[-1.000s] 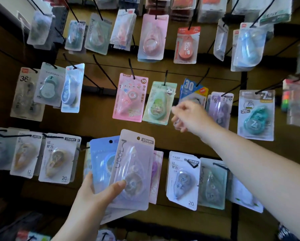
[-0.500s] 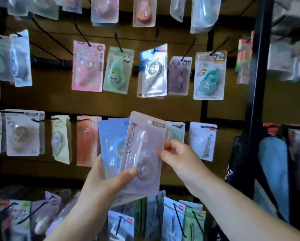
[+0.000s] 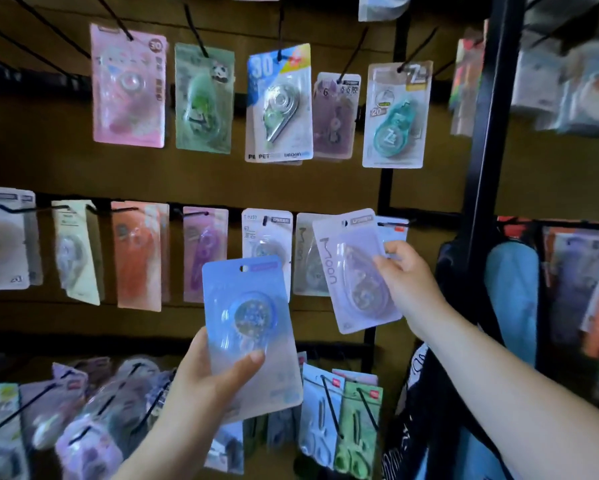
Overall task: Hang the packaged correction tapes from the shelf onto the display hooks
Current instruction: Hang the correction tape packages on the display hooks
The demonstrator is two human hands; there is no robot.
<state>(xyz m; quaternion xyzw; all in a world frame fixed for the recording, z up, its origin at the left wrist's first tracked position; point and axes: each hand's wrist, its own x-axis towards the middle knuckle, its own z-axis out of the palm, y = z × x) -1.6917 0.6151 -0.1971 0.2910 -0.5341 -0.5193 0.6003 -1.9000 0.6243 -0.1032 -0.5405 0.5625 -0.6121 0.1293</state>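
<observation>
L→R. Left hand, low centre: grip clamped on blue pack, thumb across the lower front, fingers behind. Pack faces cam. Long axis approx vertical, top tipped slightly left, hang hole at top. Round tape in the blister, mid-pack. Most of the pack sticks up above the grip; bottom edge drops below the thumb. Held in air in front of the middle row of hung packs, hole not on a hook.

Right hand, further right and higher: grip pinched on the right edge of lilac pack, "Moon" print running down its left side. Long axis tilted, top leaning left, hang hole at the top end, approx level w/ the middle-row hooks. Pack lies left of the grip and overlaps a beige pack hung behind it. Can't tell if its hole is on a hook.

Black post stands right of the right hand. Top-row packs hang above.
</observation>
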